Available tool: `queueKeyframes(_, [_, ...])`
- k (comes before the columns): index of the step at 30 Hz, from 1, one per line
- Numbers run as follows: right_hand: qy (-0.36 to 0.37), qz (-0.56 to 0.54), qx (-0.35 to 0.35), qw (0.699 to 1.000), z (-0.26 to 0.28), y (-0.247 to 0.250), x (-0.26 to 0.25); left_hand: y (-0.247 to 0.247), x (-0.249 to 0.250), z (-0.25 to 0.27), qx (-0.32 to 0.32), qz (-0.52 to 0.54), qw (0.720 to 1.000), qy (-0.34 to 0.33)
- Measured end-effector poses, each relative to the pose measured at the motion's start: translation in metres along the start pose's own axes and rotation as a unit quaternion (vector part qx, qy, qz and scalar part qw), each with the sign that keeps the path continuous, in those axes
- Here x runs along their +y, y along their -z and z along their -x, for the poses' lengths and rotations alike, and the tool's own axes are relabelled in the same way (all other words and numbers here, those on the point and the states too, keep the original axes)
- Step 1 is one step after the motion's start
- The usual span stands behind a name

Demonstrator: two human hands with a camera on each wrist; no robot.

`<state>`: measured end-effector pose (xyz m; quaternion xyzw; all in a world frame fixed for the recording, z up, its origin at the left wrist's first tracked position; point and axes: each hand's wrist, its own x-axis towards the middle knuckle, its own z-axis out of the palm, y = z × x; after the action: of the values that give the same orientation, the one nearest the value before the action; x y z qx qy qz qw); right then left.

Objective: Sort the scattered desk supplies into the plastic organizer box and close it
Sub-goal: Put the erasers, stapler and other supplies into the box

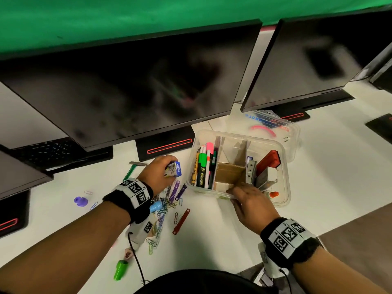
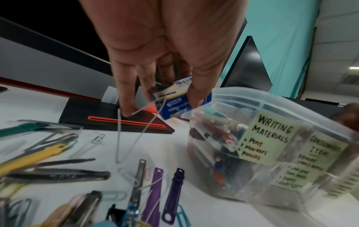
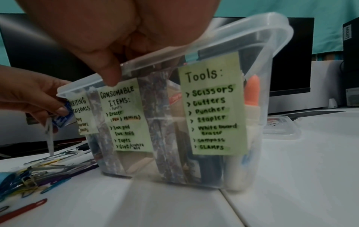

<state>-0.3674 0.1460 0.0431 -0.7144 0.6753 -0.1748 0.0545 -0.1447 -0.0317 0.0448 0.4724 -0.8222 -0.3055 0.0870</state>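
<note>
left hand [image 1: 158, 169]: gripped a small blue paper clip box [image 1: 174, 169] between thumb and fingers, raised off the counter [image 1: 318, 198], just left of the organizer box [image 1: 284, 183]; a thin bent wire [image 2: 124, 138] hung from the fingers too, what it was I couldn't tell
right hand [image 1: 252, 203]: fingers hooked over the near rim of the organizer box, thumb outside, held it steady
organizer box: clear plastic, open, stood on the counter in front of two dark monitors [image 1: 131, 88]; three green labels on the front, writing materials [image 2: 269, 138], consumable items [image 3: 124, 115], tools [image 3: 211, 110]
lid [image 1: 275, 126]: off, lay flat behind the box, touching or just beside it
done so far: left section held pens and markers [image 1: 203, 166], roughly five or six, too packed to count exactly; middle section held cardboard dividers and a pale block; right section held a red tool [image 1: 270, 159], some metal pieces and an orange-capped item [image 1: 273, 194]
left to do: judged about halfway; paper clip box not yet in, lid not yet on
loose on counter, counted: one pile of coloured paper clips [image 1: 163, 205], too many to count; two purple strips [image 2: 165, 192]; one red strip [image 1: 181, 221]; one green cap [image 1: 121, 269]; one purple pin [image 1: 80, 201]; one green-handled tool [image 1: 130, 170]
</note>
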Motion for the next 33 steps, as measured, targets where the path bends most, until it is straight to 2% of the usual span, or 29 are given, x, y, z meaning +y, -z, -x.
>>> queueKeyframes(3, [-0.028,-0.019,-0.033,0.999,-0.003,0.004,-0.003,0.005,0.006,0.002,0.002,0.001,1.000,-0.008])
queueKeyframes(6, [-0.096,-0.111,-0.070,0.987,-0.014,0.013,-0.009,0.010,0.016,0.004,0.013,0.009,1.000,-0.025])
queueKeyframes(10, [-0.139,-0.201,-0.030,0.969,-0.039,0.027,-0.030,0.013,0.038,0.009,0.014,0.017,0.998,-0.057])
queueKeyframes(12, [-0.181,-0.271,-0.017,0.945,-0.054,0.032,-0.038,0.013,0.053,0.012,0.009,0.020,0.996,-0.083])
queueKeyframes(16, [-0.266,-0.431,-0.033,0.862,-0.075,0.038,-0.043,0.008,0.079,0.017,-0.004,0.016,0.992,-0.128])
queueKeyframes(17, [-0.272,-0.440,-0.038,0.855,-0.077,0.039,-0.042,0.005,0.083,0.017,-0.006,0.017,0.991,-0.131])
queueKeyframes(19, [-0.275,-0.426,-0.040,0.861,-0.079,0.043,-0.037,0.002,0.086,0.017,-0.007,0.030,0.991,-0.131])
queueKeyframes(21, [-0.281,-0.370,-0.025,0.885,-0.081,0.049,-0.022,0.003,0.083,0.014,-0.011,0.023,0.992,-0.125])
queueKeyframes(24, [-0.300,-0.204,0.040,0.931,-0.086,0.069,0.008,0.010,0.067,0.009,-0.057,-0.109,0.984,-0.126])
queueKeyframes(26, [-0.325,-0.134,0.065,0.934,-0.091,0.082,0.029,0.012,0.054,0.007,-0.119,-0.161,0.971,-0.129])
queueKeyframes(29, [-0.379,-0.071,0.013,0.923,-0.099,0.081,0.057,0.010,0.042,0.008,-0.160,-0.162,0.965,-0.132])
queueKeyframes(33, [-0.385,0.031,-0.085,0.919,-0.114,0.067,0.078,0.008,0.042,0.007,-0.143,-0.151,0.966,-0.151])
